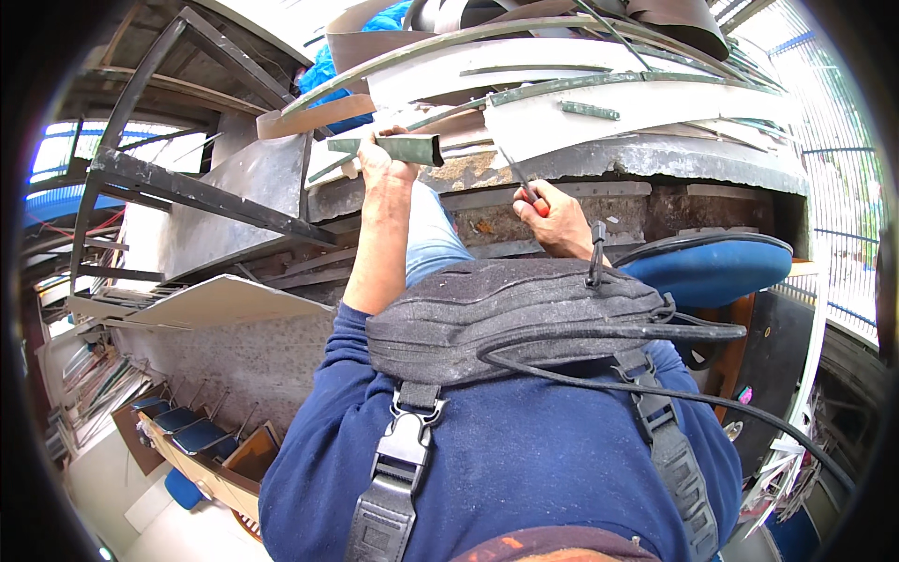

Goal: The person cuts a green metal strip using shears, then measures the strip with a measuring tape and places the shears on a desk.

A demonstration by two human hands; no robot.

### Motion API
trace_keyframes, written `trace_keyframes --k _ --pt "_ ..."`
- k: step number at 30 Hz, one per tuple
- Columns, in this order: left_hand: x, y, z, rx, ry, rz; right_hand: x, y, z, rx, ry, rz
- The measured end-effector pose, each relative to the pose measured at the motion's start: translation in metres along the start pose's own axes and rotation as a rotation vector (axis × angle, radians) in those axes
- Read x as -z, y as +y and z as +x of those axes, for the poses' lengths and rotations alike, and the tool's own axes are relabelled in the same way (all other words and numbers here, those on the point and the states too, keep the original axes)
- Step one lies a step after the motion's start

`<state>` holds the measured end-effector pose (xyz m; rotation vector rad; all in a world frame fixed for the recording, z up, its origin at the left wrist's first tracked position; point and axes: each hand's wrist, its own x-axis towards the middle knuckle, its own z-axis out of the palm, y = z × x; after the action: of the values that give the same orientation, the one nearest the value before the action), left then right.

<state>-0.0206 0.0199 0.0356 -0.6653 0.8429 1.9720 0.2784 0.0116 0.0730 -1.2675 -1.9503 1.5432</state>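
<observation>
My left hand (384,170) is closed around a short dark green metal channel (418,149), which lies crosswise with its hollow end toward the right. In my right hand (564,225) is a screwdriver with a red and black handle (539,205); its thin shaft points up and to the left. The shaft's tip is apart from the channel, near the edge of the cluttered bench. Beyond both hands lies a long white sheet (646,117), with a small green strip (590,110) on top.
A black metal frame (206,197) stands at the left. A round blue stool seat (716,267) is close by on the right. Brown curled sheets (361,33) and blue plastic (323,75) lie at the back. A black bag (506,309) with a cable crosses my chest.
</observation>
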Motion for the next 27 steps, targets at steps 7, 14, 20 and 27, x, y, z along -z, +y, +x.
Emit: trace_keyframes --k 7,14,20,27 --pt "-0.006 0.002 -0.008 0.031 -0.179 0.016 -0.002 -0.037 0.009 0.308 0.122 -0.35" --pt "-0.021 -0.004 -0.024 -0.003 -0.134 -0.002 0.007 -0.061 0.02 0.524 0.207 -0.566" --pt "-0.016 -0.001 -0.019 0.0 -0.223 -0.056 0.004 -0.066 0.02 0.476 0.183 -0.581" --pt "0.0 0.008 0.0 0.099 -0.293 -0.108 0.0 -0.07 0.02 0.297 -0.024 -0.468"
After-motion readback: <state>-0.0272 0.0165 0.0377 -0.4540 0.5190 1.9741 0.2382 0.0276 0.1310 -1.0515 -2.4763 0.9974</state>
